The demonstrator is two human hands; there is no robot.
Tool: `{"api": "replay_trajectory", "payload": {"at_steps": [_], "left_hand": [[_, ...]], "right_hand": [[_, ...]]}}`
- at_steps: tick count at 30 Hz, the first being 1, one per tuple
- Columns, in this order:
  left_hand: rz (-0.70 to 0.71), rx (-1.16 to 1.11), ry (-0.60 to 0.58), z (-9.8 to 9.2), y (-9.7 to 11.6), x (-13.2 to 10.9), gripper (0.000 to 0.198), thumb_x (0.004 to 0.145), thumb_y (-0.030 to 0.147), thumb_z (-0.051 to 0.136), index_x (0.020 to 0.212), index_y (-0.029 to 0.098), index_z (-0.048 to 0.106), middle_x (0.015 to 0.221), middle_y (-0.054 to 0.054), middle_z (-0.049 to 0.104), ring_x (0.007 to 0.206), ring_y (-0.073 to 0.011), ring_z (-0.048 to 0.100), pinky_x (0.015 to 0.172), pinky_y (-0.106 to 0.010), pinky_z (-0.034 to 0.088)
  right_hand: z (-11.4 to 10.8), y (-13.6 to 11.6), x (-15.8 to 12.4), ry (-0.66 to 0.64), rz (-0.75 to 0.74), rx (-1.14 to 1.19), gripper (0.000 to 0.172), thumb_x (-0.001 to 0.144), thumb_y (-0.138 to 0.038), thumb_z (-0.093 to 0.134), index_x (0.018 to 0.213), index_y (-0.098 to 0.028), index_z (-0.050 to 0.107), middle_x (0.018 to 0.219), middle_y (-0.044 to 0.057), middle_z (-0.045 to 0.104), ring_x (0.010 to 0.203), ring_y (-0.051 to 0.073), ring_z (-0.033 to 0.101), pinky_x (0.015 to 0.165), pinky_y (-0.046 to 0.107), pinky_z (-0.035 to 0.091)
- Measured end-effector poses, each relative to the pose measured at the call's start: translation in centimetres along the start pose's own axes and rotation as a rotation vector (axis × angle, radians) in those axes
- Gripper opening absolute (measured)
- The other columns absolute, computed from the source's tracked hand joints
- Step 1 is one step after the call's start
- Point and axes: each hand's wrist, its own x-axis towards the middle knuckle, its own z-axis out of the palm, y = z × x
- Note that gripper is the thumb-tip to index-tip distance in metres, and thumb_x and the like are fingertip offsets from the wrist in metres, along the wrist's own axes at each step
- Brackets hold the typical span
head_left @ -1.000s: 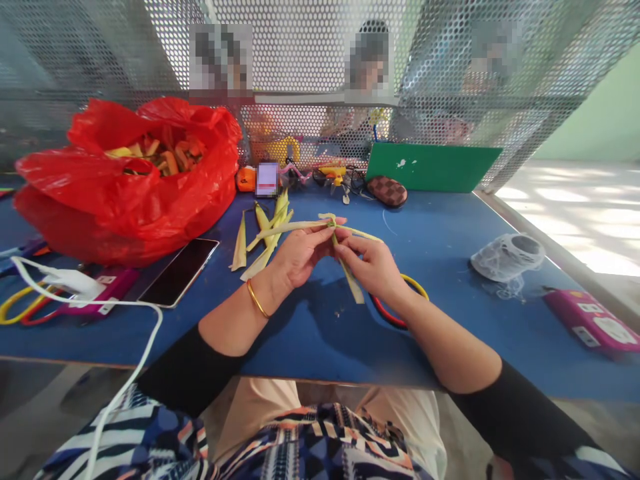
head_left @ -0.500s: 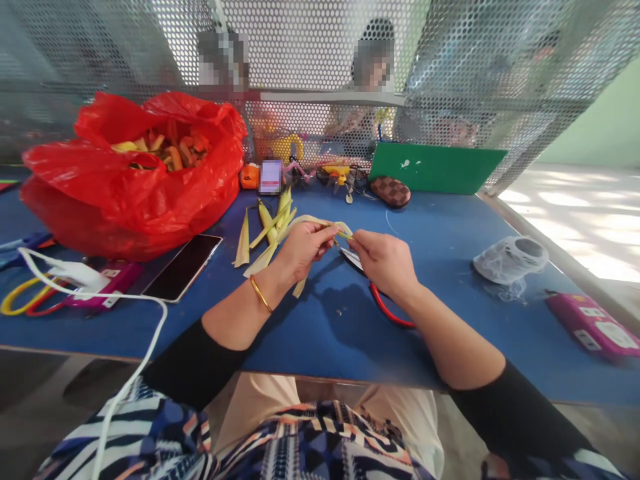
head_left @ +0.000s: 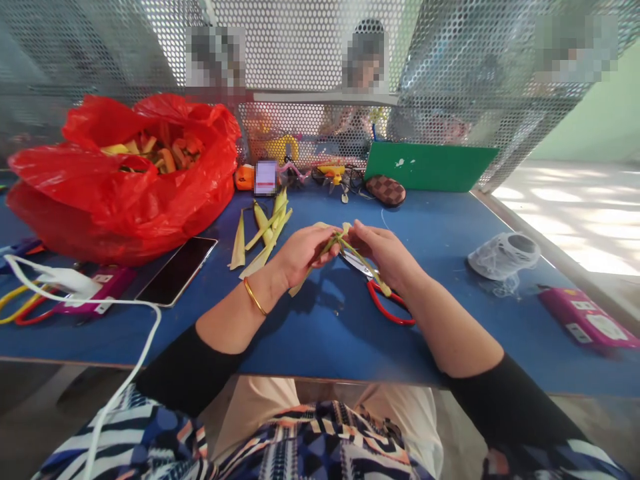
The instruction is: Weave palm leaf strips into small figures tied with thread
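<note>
Blue table [head_left: 320,333], matte top, runs the full width, front edge over the lap. Far left: yellow & red loops [head_left: 20,310], and a white cable [head_left: 145,320] w/ its plug lying on a pink box [head_left: 107,283]. Behind them is a big red plastic bag [head_left: 125,180], mouth open, yellow-orange pieces inside. A black phone [head_left: 177,270] lies flat, just beside the bag's front. Ctr-left: loose leaf pieces [head_left: 263,233] fanned on the top.

The left hand [head_left: 300,253], gold bangle at the wrist, has its fingers pinched tight on a leaf strip [head_left: 336,241]. The right hand [head_left: 387,257] pinches the same strip from the other side, fingertips nearly meeting. The strip is held just above the table's ctr, w/ both ends hanging down. Under the right hand, red-handled scissors [head_left: 374,297] lie flat on the top.

Back edge: an orange item [head_left: 245,178], a checkered pouch [head_left: 387,190], and a green board [head_left: 430,167] leaning on the screen. Right: a white net bundle [head_left: 505,257], then a pink case [head_left: 587,320] near the edge.

Room: a perforated metal screen [head_left: 310,47] wraps the back & sides, w/ people seated behind it. Far right: a pale green wall [head_left: 600,120] and sunlit floor [head_left: 575,207].
</note>
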Motion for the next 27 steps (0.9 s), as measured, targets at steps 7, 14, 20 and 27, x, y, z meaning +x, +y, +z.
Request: {"api": "replay_trajectory", "payload": {"at_steps": [7,14,20,27], "left_hand": [[-0.007,0.183,-0.007,0.8,-1.2,-0.2,0.022,0.080,0.034,0.065,0.072,0.014,0.066,0.050,0.005,0.044,0.040,-0.0032,0.027,0.042,-0.020,0.013],[-0.054,0.205,-0.024,0.9,-1.6,-0.1,0.019,0.072,0.032,0.071,0.076,0.013,0.072,0.053,0.004,0.048,0.045,-0.0041,0.034,0.044,-0.020,0.017],[-0.059,0.208,0.004,1.0,-1.7,-0.2,0.024,0.077,0.038,0.067,0.074,0.015,0.071,0.051,0.004,0.050,0.045,-0.0051,0.038,0.045,-0.020,0.022],[-0.057,0.161,0.015,0.7,-1.4,-0.1,0.026,0.083,0.036,0.064,0.070,0.013,0.068,0.054,0.001,0.055,0.047,-0.0065,0.046,0.047,-0.020,0.032]], "right_hand": [[0.5,0.9,0.0,0.018,0.013,0.317,0.034,0.053,-0.040,0.087,0.060,-0.018,0.062,0.059,-0.002,0.060,0.056,0.010,0.054,0.065,0.026,0.046],[0.4,1.0,0.2,0.193,-0.129,0.206,0.034,0.056,-0.040,0.085,0.057,-0.018,0.058,0.061,-0.002,0.061,0.055,0.008,0.050,0.057,0.025,0.040],[0.3,1.1,0.3,0.169,-0.169,0.143,0.033,0.061,-0.041,0.081,0.058,-0.019,0.057,0.063,-0.002,0.060,0.056,0.009,0.050,0.059,0.026,0.042],[0.4,0.9,0.2,0.145,-0.124,0.022,0.040,0.072,-0.059,0.068,0.068,-0.019,0.061,0.067,0.001,0.063,0.063,0.012,0.056,0.062,0.026,0.045]]}}
